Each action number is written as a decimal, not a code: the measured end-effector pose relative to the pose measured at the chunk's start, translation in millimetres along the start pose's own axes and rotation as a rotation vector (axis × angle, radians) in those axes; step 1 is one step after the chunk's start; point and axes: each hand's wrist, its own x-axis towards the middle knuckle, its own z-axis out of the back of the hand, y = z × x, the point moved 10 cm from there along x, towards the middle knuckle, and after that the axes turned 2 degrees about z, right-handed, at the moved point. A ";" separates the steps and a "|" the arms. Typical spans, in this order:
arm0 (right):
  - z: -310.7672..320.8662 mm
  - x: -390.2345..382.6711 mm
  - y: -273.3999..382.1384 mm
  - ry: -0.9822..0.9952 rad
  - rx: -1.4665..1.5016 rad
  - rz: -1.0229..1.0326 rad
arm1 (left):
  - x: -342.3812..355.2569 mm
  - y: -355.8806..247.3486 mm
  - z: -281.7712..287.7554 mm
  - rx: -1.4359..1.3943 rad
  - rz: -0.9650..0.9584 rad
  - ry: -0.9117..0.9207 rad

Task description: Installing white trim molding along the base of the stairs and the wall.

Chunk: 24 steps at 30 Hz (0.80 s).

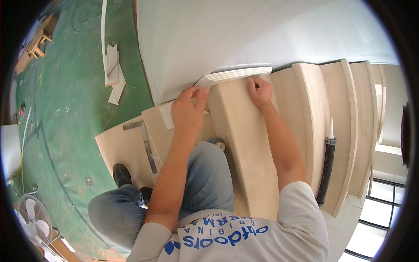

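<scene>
Our white trim [240, 75] lay nine-to-three, eleven o'clock from our nearer right hand [262, 92], two from our left hand [187, 111]; we couldn't tell either grip.

Wooden stairs [246, 124]: 1 metal square [149, 148], 1 black caulking gun [325, 174].

My left hand [188, 107] is by the left end of a white strip [239, 75] along the wall [187, 39]. My right hand [261, 91] curls just beside it. A black tube [326, 170] with a white tip lies on a wooden step [341, 118].
</scene>
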 end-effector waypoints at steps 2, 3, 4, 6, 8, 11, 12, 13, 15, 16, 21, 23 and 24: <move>-0.7 -0.4 -2.0 0.009 0.029 0.007 | 4.3 -0.6 0.9 -0.036 0.009 -0.008; 0.7 0.9 -4.8 -0.003 -0.012 0.030 | 4.2 1.3 0.6 -0.071 0.022 -0.016; 1.1 1.1 -8.0 -0.014 -0.052 0.052 | 6.7 5.7 -1.6 -0.069 0.033 -0.008; 0.6 1.9 -13.7 0.009 -0.013 0.021 | 9.3 17.9 3.6 -0.132 0.013 0.033; -3.0 7.3 -13.7 0.020 0.029 -0.002 | 3.2 47.2 9.6 -0.129 0.034 0.122; -2.6 8.5 -6.1 -0.014 -0.007 0.059 | -11.3 104.5 13.7 -0.060 0.138 0.377; -2.3 9.8 -7.0 -0.019 0.017 0.060 | -23.6 120.9 7.9 0.011 0.220 0.537; -1.5 8.4 -6.8 -0.025 0.040 0.063 | -31.4 128.3 13.1 0.014 0.232 0.538; 0.4 7.3 -10.3 -0.017 0.036 0.055 | -63.2 146.6 0.5 0.206 0.338 0.811; 1.6 7.1 -11.6 -0.015 0.029 0.048 | -70.0 147.5 -1.3 0.204 0.340 0.809; -2.9 3.9 -14.0 -0.008 0.020 0.029 | -105.4 132.2 -26.2 0.426 0.049 0.909; -4.3 3.9 -13.6 -0.003 0.012 0.023 | -108.4 137.5 -33.9 0.434 0.017 0.907; -4.9 4.3 -11.2 -0.002 0.020 0.030 | -108.9 138.0 -36.3 0.443 -0.015 0.908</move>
